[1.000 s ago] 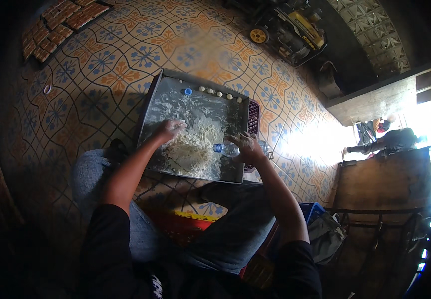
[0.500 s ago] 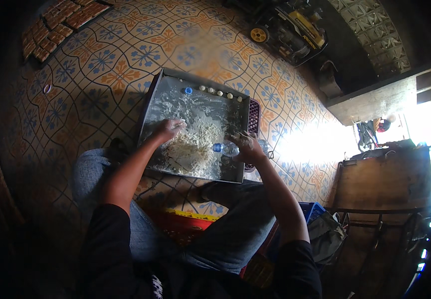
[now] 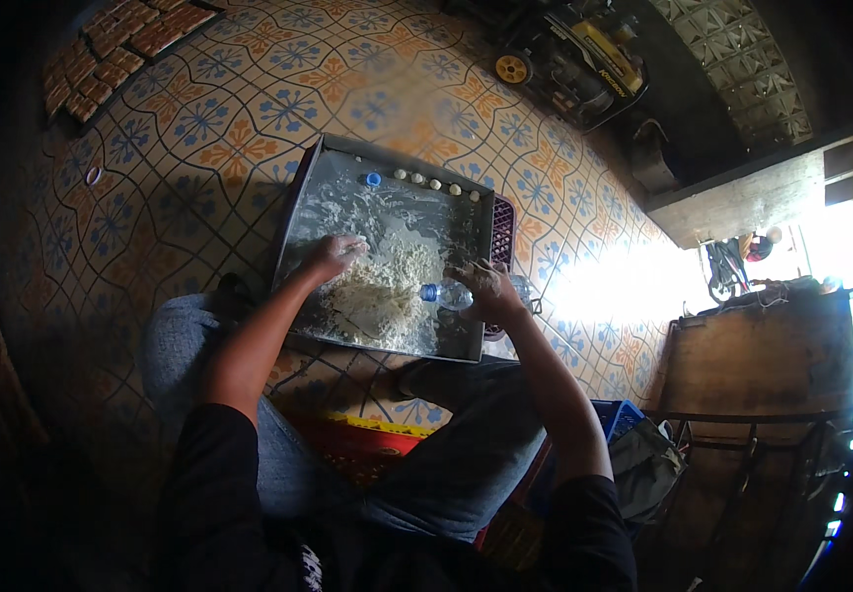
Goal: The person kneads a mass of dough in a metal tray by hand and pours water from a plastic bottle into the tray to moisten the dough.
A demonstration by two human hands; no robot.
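Inside a shallow grey metal tray (image 3: pixel 458 340) lies a crumbly heap of white flour (image 3: pixel 402 261), with a wetter, yellowish patch toward its near side. My right hand (image 3: pixel 485 288) is wrapped round a clear plastic bottle (image 3: pixel 454 295) lying nearly sideways, its blue-ringed mouth pointing left over the heap. Whether liquid is flowing is too fine to make out. Dusted with flour, my left hand (image 3: pixel 335 259) rests at the heap's left edge, fingers stretched out and holding nothing. A blue bottle cap (image 3: pixel 373 180) and several small white dough balls (image 3: pixel 434 185) line the tray's far side.
A purple plastic crate (image 3: pixel 503 222) shows beneath the tray's right side. Between my legs is a red and yellow crate (image 3: pixel 377 434); a blue crate (image 3: pixel 622 419) stands at the right. Farther off sits a black and yellow wheeled machine (image 3: pixel 584 64) on the patterned tile floor.
Very little differs. Both hands and the bottle keep their places, while the wet patch in the flour looks slightly larger and smoother.
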